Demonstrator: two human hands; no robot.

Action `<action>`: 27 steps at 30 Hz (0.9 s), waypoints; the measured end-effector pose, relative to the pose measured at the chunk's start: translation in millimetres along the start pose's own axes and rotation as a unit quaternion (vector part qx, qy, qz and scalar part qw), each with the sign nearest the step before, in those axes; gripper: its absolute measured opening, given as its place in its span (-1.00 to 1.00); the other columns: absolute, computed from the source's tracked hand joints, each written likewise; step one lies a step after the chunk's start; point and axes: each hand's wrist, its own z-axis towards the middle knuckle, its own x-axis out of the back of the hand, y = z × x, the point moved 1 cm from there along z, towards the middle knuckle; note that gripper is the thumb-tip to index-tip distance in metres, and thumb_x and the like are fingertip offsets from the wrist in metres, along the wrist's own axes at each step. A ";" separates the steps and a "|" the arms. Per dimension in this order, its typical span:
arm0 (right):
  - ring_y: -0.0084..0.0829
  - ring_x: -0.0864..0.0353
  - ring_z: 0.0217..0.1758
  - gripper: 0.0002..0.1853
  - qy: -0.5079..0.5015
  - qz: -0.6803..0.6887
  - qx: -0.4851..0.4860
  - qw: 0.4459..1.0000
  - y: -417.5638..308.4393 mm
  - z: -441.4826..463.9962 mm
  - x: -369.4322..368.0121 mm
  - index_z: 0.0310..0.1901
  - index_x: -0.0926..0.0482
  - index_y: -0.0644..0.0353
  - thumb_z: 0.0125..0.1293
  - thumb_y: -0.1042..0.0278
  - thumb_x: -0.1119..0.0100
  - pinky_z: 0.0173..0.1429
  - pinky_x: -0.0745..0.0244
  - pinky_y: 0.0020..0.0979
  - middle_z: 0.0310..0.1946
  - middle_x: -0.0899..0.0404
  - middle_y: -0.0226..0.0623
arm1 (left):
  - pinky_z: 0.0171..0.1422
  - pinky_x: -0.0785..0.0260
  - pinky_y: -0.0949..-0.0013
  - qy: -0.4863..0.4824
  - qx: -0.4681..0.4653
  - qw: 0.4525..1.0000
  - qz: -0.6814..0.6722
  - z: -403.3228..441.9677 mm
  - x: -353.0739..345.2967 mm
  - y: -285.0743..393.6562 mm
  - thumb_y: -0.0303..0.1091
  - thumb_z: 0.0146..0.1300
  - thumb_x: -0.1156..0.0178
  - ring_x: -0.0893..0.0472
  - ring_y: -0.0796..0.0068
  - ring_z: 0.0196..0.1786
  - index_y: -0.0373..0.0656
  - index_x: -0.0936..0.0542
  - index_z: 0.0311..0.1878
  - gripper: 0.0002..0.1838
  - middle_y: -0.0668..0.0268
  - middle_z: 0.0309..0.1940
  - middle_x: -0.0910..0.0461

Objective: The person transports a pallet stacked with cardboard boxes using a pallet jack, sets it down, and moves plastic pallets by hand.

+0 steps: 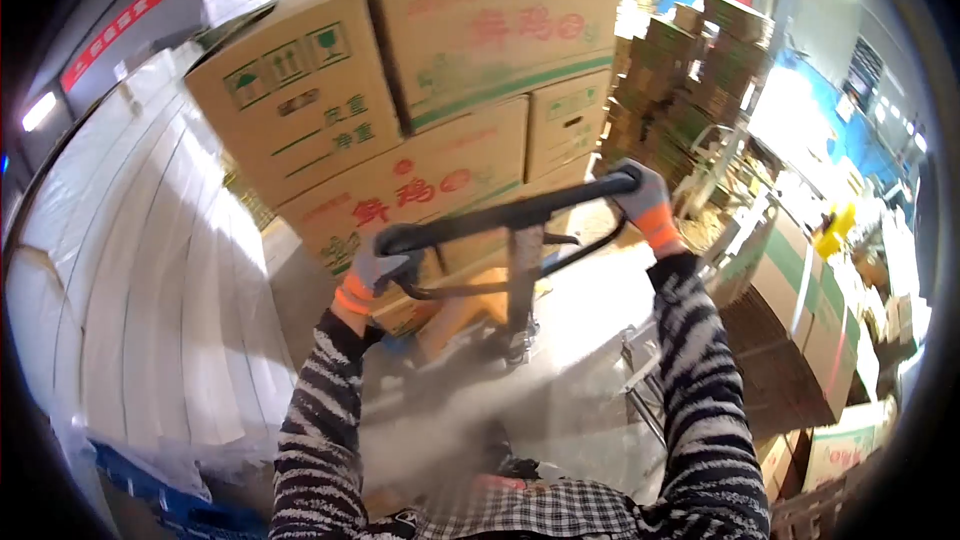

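Both hands wear grey gloves with orange cuffs. My left hand (372,273) is closed around the left end of a black pallet jack handle (500,216). Higher up, at the handle's right end, my right hand (645,202) grips it too. The handle tilts up to the right, and its shaft (522,280) runs down toward the floor. Just beyond it rises a stack of brown cardboard boxes (500,30) with red and green print. An orange part (465,312) shows low behind the handle, partly hidden by it.
Along the left stands a long row of white plastic-wrapped goods (150,270) on a blue pallet (165,495). Strapped flattened cartons (800,315) lie to the right. Farther back are piled cardboard boxes (665,70). Pale concrete floor (590,360) shows around the shaft.
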 end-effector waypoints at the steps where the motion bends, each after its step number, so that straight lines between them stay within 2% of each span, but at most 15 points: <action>1: -0.54 -0.54 -0.41 -0.88 0.004 0.012 -0.010 1.000 -6.5 -7.5 5.2 -0.33 -0.63 0.16 0.05 0.45 -0.26 -0.23 -0.47 -0.41 -0.49 -0.57 -0.14 | -0.04 -0.47 0.44 -0.020 0.024 0.997 -0.074 -6.9 -1.0 -3.6 -0.51 0.06 -0.29 -0.57 0.53 -0.08 -0.32 -0.52 0.12 -0.51 0.28 -0.02 -0.60; 3: -0.61 -0.54 -0.36 -0.85 0.030 0.023 0.011 0.999 5.1 -11.7 6.7 -0.29 -0.65 0.18 0.05 0.53 -0.24 -0.19 -0.48 -0.45 -0.51 -0.61 -0.28 | -0.12 -0.45 0.47 -0.024 0.012 0.997 -0.071 -13.6 -14.5 0.2 -0.44 0.14 -0.25 -0.56 0.57 -0.16 -0.34 -0.51 0.14 -0.54 0.32 -0.10 -0.60; 6: -0.62 -0.55 -0.33 -0.81 -0.030 0.039 0.011 0.999 11.8 -0.7 11.2 -0.27 -0.66 0.19 0.03 0.58 -0.24 -0.16 -0.49 -0.47 -0.44 -0.64 -0.38 | -0.23 -0.43 0.52 -0.017 0.002 0.999 -0.039 -12.7 -39.6 11.6 -0.32 0.26 -0.19 -0.54 0.64 -0.27 -0.35 -0.50 0.16 -0.56 0.39 -0.22 -0.60; 8: -0.60 -0.55 -0.33 -0.82 -0.039 0.042 0.029 0.998 34.1 2.5 11.9 -0.29 -0.65 0.20 0.03 0.60 -0.23 -0.18 -0.49 -0.48 -0.43 -0.64 -0.41 | -0.03 -0.41 0.53 -0.006 0.067 0.998 0.002 -13.0 -49.6 21.1 -0.33 0.29 -0.17 -0.51 0.64 -0.11 -0.34 -0.53 0.15 -0.59 0.34 -0.09 -0.60; 9: -0.60 -0.55 -0.33 -0.83 -0.042 0.048 0.013 0.998 54.8 1.5 15.1 -0.30 -0.64 0.21 0.02 0.61 -0.22 -0.19 -0.49 -0.48 -0.43 -0.64 -0.41 | -0.02 -0.41 0.52 0.008 0.002 0.999 -0.032 -21.9 -60.1 20.0 -0.33 0.27 -0.19 -0.52 0.63 -0.12 -0.33 -0.55 0.14 -0.59 0.32 -0.10 -0.62; 10: -0.60 -0.55 -0.33 -0.83 -0.045 0.051 -0.007 0.998 68.1 -0.7 14.9 -0.30 -0.63 0.22 0.02 0.61 -0.21 -0.19 -0.49 -0.49 -0.43 -0.63 -0.41 | -0.03 -0.42 0.53 0.035 -0.009 0.999 0.010 -8.1 -52.3 -18.2 -0.35 0.27 -0.21 -0.54 0.62 -0.13 -0.34 -0.56 0.12 -0.60 0.32 -0.09 -0.64; 12: -0.62 -0.54 -0.33 -0.84 -0.066 -0.015 0.013 0.998 66.7 -6.7 28.1 -0.31 -0.61 0.24 0.02 0.61 -0.19 -0.20 -0.48 -0.50 -0.44 -0.62 -0.42 | 0.06 -0.44 0.46 0.030 -0.042 0.998 0.025 -11.4 -70.4 -12.6 -0.32 0.15 -0.39 -0.60 0.56 -0.11 -0.25 -0.62 0.02 -0.62 0.31 -0.13 -0.69; 16: -0.60 -0.56 -0.30 -0.76 -0.072 -0.004 0.019 0.997 73.7 -14.5 38.0 -0.26 -0.63 0.24 -0.04 0.63 -0.24 -0.17 -0.51 -0.47 -0.40 -0.63 -0.41 | 0.07 -0.45 0.42 -0.006 -0.067 0.996 -0.051 -17.4 -86.1 -23.0 -0.34 0.17 -0.37 -0.59 0.58 -0.09 -0.22 -0.63 0.02 -0.65 0.34 -0.12 -0.69; 17: -0.56 -0.59 -0.28 -0.74 -0.083 0.012 -0.004 0.996 59.9 -17.7 37.8 -0.25 -0.64 0.21 -0.06 0.61 -0.27 -0.15 -0.52 -0.45 -0.38 -0.66 -0.36 | 0.06 -0.46 0.42 0.010 -0.146 0.987 0.063 -21.9 -92.0 -21.0 -0.32 0.19 -0.35 -0.59 0.58 -0.09 -0.22 -0.63 0.02 -0.66 0.34 -0.13 -0.69; 19: -0.54 -0.61 -0.24 -0.73 -0.084 0.036 -0.016 0.996 93.0 -19.0 38.7 -0.22 -0.65 0.19 -0.04 0.60 -0.30 -0.09 -0.53 -0.43 -0.32 -0.69 -0.35 | 0.02 -0.48 0.43 0.027 -0.132 0.989 0.055 -39.3 -106.1 -9.6 -0.36 0.24 -0.30 -0.60 0.55 -0.08 -0.27 -0.61 0.05 -0.67 0.31 -0.10 -0.67; 20: -0.55 -0.60 -0.23 -0.73 -0.110 0.009 -0.026 0.993 64.0 -24.2 47.9 -0.20 -0.66 0.18 -0.01 0.61 -0.28 -0.09 -0.53 -0.43 -0.29 -0.69 -0.37 | -0.01 -0.50 0.44 0.030 -0.027 0.998 -0.053 -48.9 -111.6 1.5 -0.42 0.26 -0.26 -0.61 0.52 -0.07 -0.32 -0.58 0.08 -0.66 0.28 -0.06 -0.65; 21: -0.56 -0.60 -0.25 -0.74 -0.089 0.026 -0.040 0.995 58.5 -30.2 46.1 -0.23 -0.66 0.16 -0.02 0.61 -0.28 -0.10 -0.53 -0.44 -0.32 -0.69 -0.39 | -0.06 -0.50 0.46 0.017 -0.041 0.999 -0.010 -46.5 -108.0 -4.5 -0.42 0.28 -0.24 -0.61 0.53 -0.10 -0.31 -0.58 0.08 -0.68 0.27 -0.09 -0.64; 22: -0.61 -0.53 -0.32 -0.80 -0.063 -0.004 0.023 0.998 60.5 -32.0 43.8 -0.26 -0.64 0.19 0.00 0.53 -0.26 -0.20 -0.47 -0.46 -0.47 -0.62 -0.42 | -0.10 -0.50 0.47 0.008 -0.060 0.998 0.033 -41.0 -102.6 -14.7 -0.43 0.29 -0.22 -0.61 0.54 -0.13 -0.31 -0.58 0.08 -0.69 0.27 -0.11 -0.64; 26: -0.59 -0.54 -0.33 -0.84 -0.033 0.047 -0.005 0.998 29.2 -46.3 46.5 -0.32 -0.65 0.16 -0.01 0.53 -0.29 -0.20 -0.48 -0.45 -0.42 -0.66 -0.35 | -0.26 -0.44 0.49 0.036 -0.026 0.995 -0.088 -44.9 -103.4 -20.4 -0.28 0.38 -0.13 -0.61 0.55 -0.34 -0.33 -0.58 0.07 -0.66 0.30 -0.33 -0.65; 27: -0.51 -0.60 -0.31 -0.79 -0.021 0.056 0.007 0.998 26.6 -47.3 46.1 -0.30 -0.63 0.18 -0.06 0.56 -0.32 -0.16 -0.51 -0.43 -0.42 -0.65 -0.30 | -0.29 -0.43 0.48 0.045 -0.040 0.998 -0.034 -43.6 -94.1 -30.3 -0.21 0.39 -0.10 -0.59 0.54 -0.39 -0.34 -0.58 0.06 -0.63 0.29 -0.38 -0.64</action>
